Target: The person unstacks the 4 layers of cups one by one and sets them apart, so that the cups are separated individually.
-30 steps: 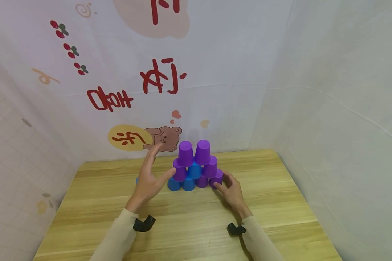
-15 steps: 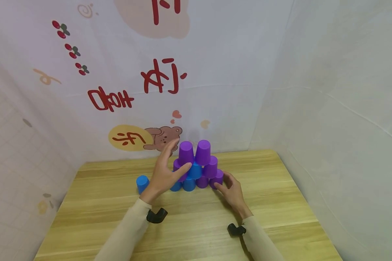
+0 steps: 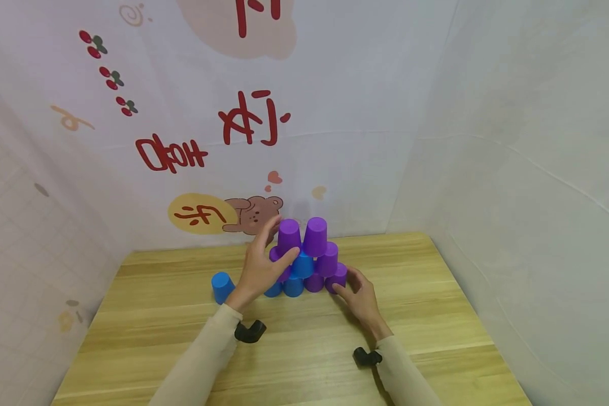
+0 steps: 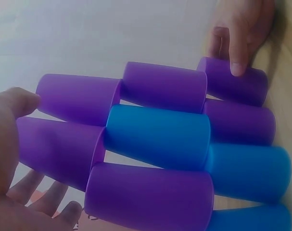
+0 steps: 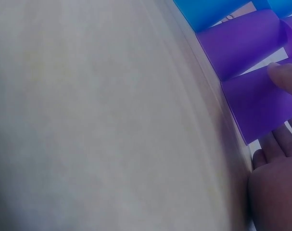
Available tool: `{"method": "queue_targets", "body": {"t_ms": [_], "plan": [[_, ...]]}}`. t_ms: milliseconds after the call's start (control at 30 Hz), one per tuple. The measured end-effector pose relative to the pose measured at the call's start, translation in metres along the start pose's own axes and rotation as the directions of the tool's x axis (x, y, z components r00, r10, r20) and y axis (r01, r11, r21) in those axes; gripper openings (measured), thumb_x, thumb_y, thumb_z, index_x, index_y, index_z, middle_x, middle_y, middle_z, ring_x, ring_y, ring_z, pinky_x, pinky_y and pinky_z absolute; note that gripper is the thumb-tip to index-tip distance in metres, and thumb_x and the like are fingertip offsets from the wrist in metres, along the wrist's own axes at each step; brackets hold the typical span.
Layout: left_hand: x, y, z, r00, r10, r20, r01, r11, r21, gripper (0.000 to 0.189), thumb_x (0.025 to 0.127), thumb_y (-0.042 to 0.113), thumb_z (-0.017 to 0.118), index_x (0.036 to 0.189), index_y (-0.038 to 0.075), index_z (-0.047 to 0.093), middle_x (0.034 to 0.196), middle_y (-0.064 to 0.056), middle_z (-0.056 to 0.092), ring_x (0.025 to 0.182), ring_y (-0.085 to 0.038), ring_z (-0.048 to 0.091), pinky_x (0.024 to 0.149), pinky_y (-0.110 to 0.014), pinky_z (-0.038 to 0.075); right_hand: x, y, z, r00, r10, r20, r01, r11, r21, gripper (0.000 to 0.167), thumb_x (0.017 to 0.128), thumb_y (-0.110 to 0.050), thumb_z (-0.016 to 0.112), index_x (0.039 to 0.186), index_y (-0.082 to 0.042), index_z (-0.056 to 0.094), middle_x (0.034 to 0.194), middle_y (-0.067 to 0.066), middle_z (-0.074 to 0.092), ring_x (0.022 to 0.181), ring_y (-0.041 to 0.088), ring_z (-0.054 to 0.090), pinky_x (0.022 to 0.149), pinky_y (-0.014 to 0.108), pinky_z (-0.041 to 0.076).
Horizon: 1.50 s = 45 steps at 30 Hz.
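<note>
Around the top-left purple cup (image 3: 288, 232) of the stack (image 3: 304, 260), I see the left hand (image 3: 259, 272) curved, thumb in front and fingers on the far side; from my end I cannot tell whether they press on it. Just right of that thumb stands the top-right purple cup (image 3: 316, 235). Under this hand's cup and its neighbour, three make the next row: a left purple cup (image 4: 148, 197), partly hidden by the thumb in my head view, a middle blue cup (image 3: 304, 266) and a right purple cup (image 3: 327, 259). Low to the right, I have the right hand (image 3: 362, 300) holding the end purple cup (image 3: 337, 275) of the bottom row, thumb against its front, fingers round its outer side. Leftward from that grip I count an inner purple cup (image 3: 313, 283), an inner blue cup (image 3: 292, 287) and an outer blue cup (image 3: 273, 291), all mouth-down on the wooden table (image 3: 299, 349). Past the left hand's outer side, a lone blue cup (image 3: 222, 286) stands mouth-down, apart from the stack. Behind the left fingers is a printed bear (image 3: 256, 210).
</note>
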State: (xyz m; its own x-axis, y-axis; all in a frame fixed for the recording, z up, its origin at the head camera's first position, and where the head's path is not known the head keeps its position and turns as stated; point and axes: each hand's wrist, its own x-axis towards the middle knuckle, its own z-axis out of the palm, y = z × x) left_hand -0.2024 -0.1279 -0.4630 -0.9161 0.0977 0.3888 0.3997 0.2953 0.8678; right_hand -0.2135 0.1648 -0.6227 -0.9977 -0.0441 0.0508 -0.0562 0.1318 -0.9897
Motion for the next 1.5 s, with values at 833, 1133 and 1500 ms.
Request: {"method": "queue_targets", "body": {"t_ms": [833,1133,1500], "plan": [[0.0084,-0.005,0.0038,0.998,0.044,-0.044,-0.044,0.999,-0.011,0.068,0.102,0.011,0.082,0.164,0.011,0.054,0.155,-0.018,0.067,0.14,-0.043,0.07,0.121,-0.062,0.059,-0.0003,-0.003,-0.0013,1.0,-0.018,0.023,0.017,1.0,0.012,0.058,0.099,-0.005,0.087,0.152,-0.006,0.065,0.156,0.015,0.069,0.155,0.034,0.059,0.131,0.026,0.047],[0.0098,-0.0032,0.0032,0.998,0.019,-0.055,-0.02,0.999,-0.029,0.067,0.101,0.013,0.083,0.163,0.014,0.055,0.154,-0.017,0.068,0.14,-0.042,0.07,0.12,-0.06,0.06,-0.0002,-0.0039,-0.0024,0.999,-0.026,0.026,0.025,1.0,0.014,0.058,0.099,-0.004,0.086,0.152,-0.005,0.064,0.156,0.016,0.069,0.155,0.032,0.06,0.124,0.015,0.047],[0.0083,0.0043,-0.0015,0.997,0.027,-0.078,-0.029,0.999,-0.023,0.066,0.101,0.013,0.084,0.161,0.016,0.057,0.153,-0.014,0.069,0.139,-0.039,0.071,0.122,-0.058,0.059,0.0007,-0.002,-0.003,0.999,-0.034,0.031,0.034,0.999,0.015,0.059,0.098,-0.005,0.087,0.153,-0.004,0.064,0.157,0.017,0.068,0.156,0.036,0.058,0.122,0.011,0.046]]}}
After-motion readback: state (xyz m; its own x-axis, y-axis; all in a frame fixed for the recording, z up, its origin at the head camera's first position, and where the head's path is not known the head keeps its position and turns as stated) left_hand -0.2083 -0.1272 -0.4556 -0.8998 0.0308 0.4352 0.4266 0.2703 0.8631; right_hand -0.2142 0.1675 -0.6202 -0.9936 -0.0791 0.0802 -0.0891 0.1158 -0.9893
